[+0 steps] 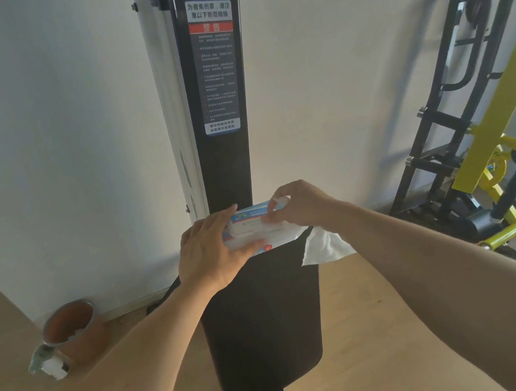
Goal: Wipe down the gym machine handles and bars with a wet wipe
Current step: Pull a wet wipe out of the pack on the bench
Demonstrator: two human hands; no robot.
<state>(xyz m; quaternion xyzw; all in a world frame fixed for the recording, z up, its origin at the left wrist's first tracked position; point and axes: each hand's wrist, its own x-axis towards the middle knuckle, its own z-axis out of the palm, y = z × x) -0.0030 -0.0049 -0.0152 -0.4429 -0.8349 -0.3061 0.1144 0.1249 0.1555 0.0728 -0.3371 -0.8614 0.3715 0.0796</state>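
Both hands work the wet wipe pack [255, 226] above the black padded seat [262, 325]: left hand [211, 251] grips it, right hand [297, 209] pinches its flap, a wipe [324, 247] hanging beneath. Judging by this, preparation; next, reseal, then reach the yellow machine bars [502, 104].

Probably a home gym: padded bench [262, 325], weight rack [460, 97].

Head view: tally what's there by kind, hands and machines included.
Hands: 2, left, right
Wipe pack: 1
Loose wipe: 1
Gym machines: 2, black, yellow
Pot: 1
Total: 7
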